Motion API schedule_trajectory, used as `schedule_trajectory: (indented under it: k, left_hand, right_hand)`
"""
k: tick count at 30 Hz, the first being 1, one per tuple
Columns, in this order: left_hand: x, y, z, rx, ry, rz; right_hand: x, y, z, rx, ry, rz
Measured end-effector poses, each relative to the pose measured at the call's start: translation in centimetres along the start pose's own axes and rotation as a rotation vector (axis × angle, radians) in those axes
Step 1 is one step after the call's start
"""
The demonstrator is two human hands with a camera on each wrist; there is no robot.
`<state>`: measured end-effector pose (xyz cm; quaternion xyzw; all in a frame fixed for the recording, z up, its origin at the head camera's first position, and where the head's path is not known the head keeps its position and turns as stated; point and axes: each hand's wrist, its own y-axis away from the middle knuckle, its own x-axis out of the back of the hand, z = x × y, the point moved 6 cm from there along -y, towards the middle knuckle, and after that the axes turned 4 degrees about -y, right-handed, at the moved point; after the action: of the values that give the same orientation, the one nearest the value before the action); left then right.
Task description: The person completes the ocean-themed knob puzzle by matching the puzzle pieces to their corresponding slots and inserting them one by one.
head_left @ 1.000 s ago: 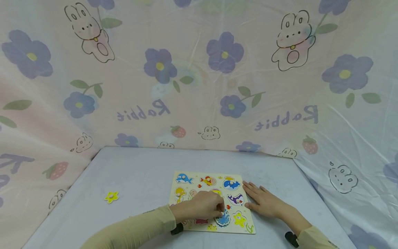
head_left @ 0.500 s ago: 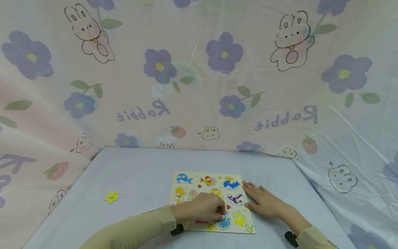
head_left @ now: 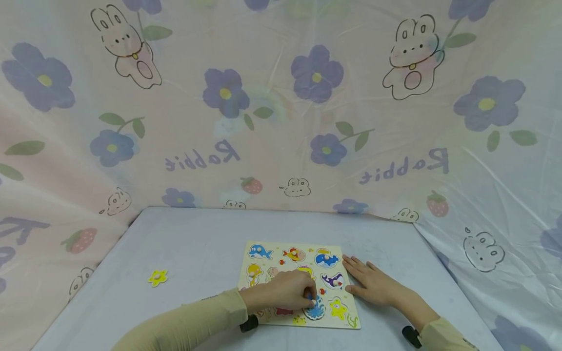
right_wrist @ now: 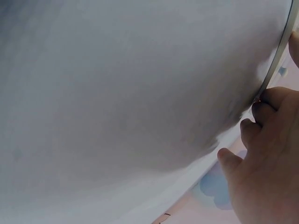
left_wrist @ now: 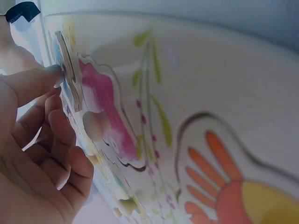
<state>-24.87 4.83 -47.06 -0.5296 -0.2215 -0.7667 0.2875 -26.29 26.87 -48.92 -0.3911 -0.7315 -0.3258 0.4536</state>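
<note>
My left hand [head_left: 287,291] is over the lower part of a cream puzzle board [head_left: 355,321]. Its thumb and finger pinch the knob of a blue octopus-like puzzle piece [head_left: 315,311], which sits over the lower row. In the left wrist view, the edge of this piece [left_wrist: 69,72] stands proud of the board, beside a pink knobbed piece [left_wrist: 107,107]. The right hand [head_left: 377,285] lies with fingers extended along the board's right edge, fingertips right at it. To the left on the table is a yellow star piece [head_left: 157,278] with a knob.
Other knobbed sea-animal pieces are set in the board, among them a blue dolphin [head_left: 260,251], a red fish [head_left: 294,254] and a purple whale [head_left: 333,281]. A yellow star picture [head_left: 338,308] is at lower right. A printed curtain [head_left: 272,112] hangs behind the white table [head_left: 197,234].
My left hand and the blue piece shift and turn slightly over the same spot on the board. The right hand and the yellow star piece stay where they were.
</note>
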Motion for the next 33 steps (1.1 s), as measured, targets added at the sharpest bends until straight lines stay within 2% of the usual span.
schedule_trajectory:
  k: [16,21,33]
  left_hand:
    - [-0.28,-0.1,0.38,-0.036,-0.011,0.004]
    - [-0.33,-0.19,0.37,-0.036,-0.003,0.002]
    - [-0.19,-0.2,0.52,-0.041,-0.059,0.019]
  right_hand:
    - [-0.34,-0.02,0.32,0.032,0.023,0.031]
    - [-0.42,-0.08,0.54,0.02,0.022,0.031]
    - [-0.35,-0.18,0.7,0.001,0.02,0.027]
